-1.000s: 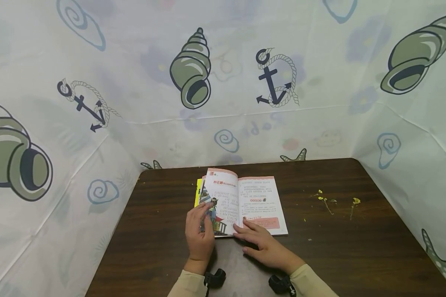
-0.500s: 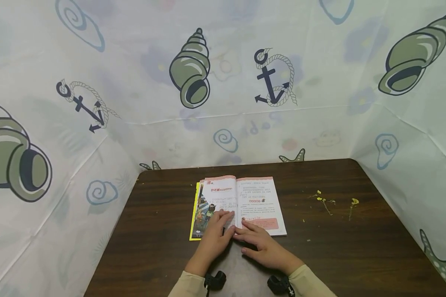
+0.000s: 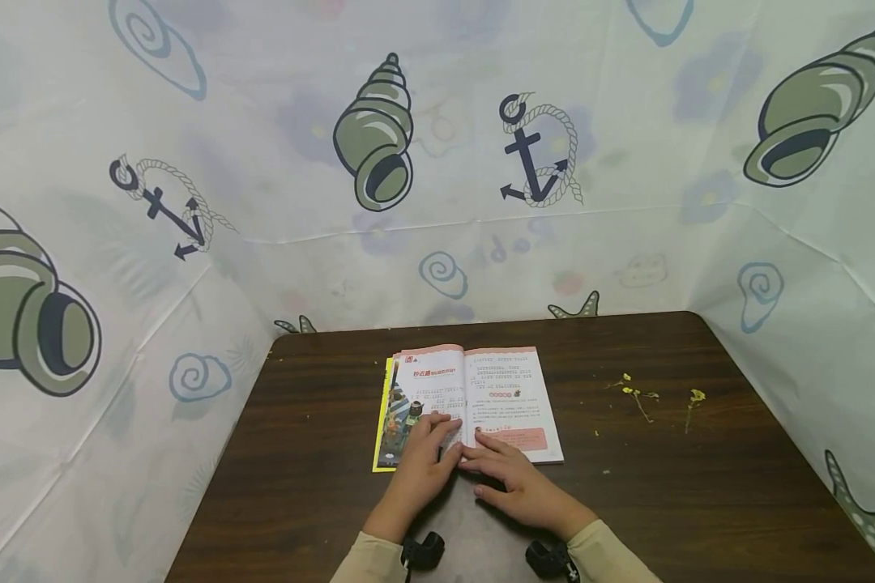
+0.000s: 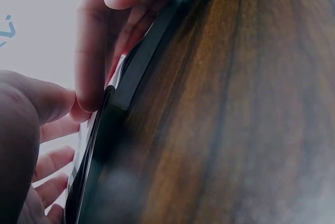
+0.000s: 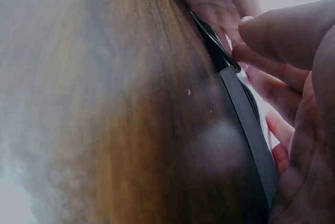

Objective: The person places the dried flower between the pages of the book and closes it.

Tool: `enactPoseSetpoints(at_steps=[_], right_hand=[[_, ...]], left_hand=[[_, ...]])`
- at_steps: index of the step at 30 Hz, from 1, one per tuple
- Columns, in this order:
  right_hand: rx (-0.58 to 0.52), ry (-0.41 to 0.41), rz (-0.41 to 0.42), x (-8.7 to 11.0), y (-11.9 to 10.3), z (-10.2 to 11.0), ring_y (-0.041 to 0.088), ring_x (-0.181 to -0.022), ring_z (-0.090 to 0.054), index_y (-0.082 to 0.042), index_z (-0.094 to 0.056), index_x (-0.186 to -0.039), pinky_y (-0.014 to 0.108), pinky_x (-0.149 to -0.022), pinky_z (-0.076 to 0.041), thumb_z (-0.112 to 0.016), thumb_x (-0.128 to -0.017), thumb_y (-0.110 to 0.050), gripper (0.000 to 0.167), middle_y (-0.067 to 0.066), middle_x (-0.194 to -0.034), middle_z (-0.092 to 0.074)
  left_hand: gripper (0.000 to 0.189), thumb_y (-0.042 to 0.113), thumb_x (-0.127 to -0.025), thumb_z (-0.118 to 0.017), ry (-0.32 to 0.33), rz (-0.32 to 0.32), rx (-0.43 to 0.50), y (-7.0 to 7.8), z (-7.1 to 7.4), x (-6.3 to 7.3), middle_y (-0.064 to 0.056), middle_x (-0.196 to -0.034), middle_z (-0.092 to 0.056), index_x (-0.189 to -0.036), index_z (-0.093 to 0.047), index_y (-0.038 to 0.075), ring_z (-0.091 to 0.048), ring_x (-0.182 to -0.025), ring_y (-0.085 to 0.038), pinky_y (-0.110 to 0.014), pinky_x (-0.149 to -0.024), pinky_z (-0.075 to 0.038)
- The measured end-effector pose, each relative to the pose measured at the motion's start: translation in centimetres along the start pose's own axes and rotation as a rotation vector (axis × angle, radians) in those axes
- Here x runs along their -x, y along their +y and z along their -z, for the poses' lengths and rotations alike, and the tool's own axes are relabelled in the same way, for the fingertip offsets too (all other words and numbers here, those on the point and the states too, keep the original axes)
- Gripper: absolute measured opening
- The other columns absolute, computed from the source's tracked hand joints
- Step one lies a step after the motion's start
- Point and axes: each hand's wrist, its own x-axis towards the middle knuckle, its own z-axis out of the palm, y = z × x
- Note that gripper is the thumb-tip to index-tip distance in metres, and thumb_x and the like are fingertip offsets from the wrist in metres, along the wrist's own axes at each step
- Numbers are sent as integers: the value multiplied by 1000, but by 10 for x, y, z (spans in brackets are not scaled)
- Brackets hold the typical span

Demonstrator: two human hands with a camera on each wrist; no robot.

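An open book point(image 3: 510, 376) lies on the dark wooden table, its left page illustrated and a yellow edge showing beneath at the left. My left hand point(image 3: 424, 465) rests on the lower part of the left page, fingers reaching toward the fold. On the lower right page near the fold lies my right hand point(image 3: 518, 483), its fingers extended. The two hands are close together at the book's near edge. In the left wrist view the left hand point(image 4: 18, 114) touches the book from its edge side; the right wrist view shows the right hand point(image 5: 303, 93) likewise.
Small yellow flowers point(image 3: 636, 393) on thin stems lie to the right of the book, with another flower point(image 3: 696, 397) farther right. A patterned cloth point(image 3: 474, 162) hangs behind and beside the table point(image 3: 299, 437). Black wrist devices point(image 3: 423, 551) sit on both wrists.
My left hand has moved right from the left page's outer part to near the fold. That page, raised earlier, now lies flat. The right hand has stayed in place.
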Motion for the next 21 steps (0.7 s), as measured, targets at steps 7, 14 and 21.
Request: enactPoseSetpoints(at_steps=[7, 14, 21], right_hand=[[-21, -16, -26, -1, 1, 5, 40, -159, -43, -20, -70, -146, 67, -118, -42, -74, -103, -22, 42, 6, -163, -59], [-143, -11, -29, 1, 9, 12, 40, -155, -48, -17, -73, -139, 52, -126, -42, -69, -107, -16, 33, 5, -160, -62], [-391, 196, -265, 7, 35, 37, 19, -120, -74, -13, -78, -125, 17, -103, -53, -66, -109, -14, 20, 5, -128, -79]], left_hand=[[41, 28, -107, -69, -24, -9, -47, 1, -1, -3, -11, -150, -58, -146, -68, 12, -50, -150, -37, -62, -121, -44], [45, 30, -106, -71, -46, 12, -42, -3, -3, -3, -11, -153, -55, -148, -67, 14, -47, -152, -37, -62, -123, -42], [48, 26, -105, -73, -69, 21, -38, -4, -4, -4, -11, -155, -53, -150, -64, 15, -44, -156, -37, -60, -125, -41]])
